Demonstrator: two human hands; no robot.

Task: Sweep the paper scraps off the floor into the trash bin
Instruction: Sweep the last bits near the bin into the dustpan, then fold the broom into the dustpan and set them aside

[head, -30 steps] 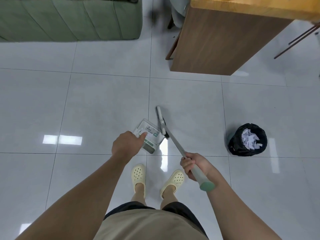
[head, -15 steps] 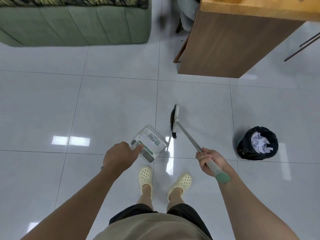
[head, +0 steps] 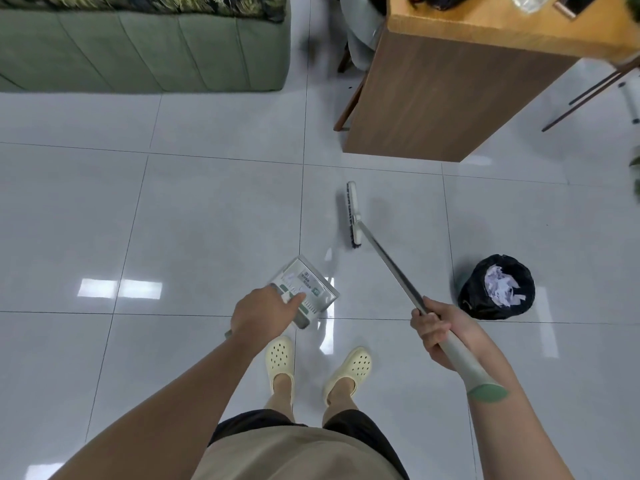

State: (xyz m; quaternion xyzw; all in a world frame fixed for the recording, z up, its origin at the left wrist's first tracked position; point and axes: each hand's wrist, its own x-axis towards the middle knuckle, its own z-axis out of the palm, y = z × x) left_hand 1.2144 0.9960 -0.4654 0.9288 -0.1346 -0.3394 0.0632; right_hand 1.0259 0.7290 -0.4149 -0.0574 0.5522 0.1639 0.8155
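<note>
Glossy pale grey tiled floor underfoot. Left hand fingers curled round the handle of a clear plastic dustpan; right hand clamped on the grey long-handled broom, bristles down mid-floor. Farther right, near a wooden desk, black-lined trash bin filled with white paper scraps.

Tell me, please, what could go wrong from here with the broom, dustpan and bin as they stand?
The trash bin looks heaped with paper scraps, so a knock from the broom in the right hand might spill them. The dustpan, gripped by the left hand, hangs tilted; leftover scraps could slide out.
</note>
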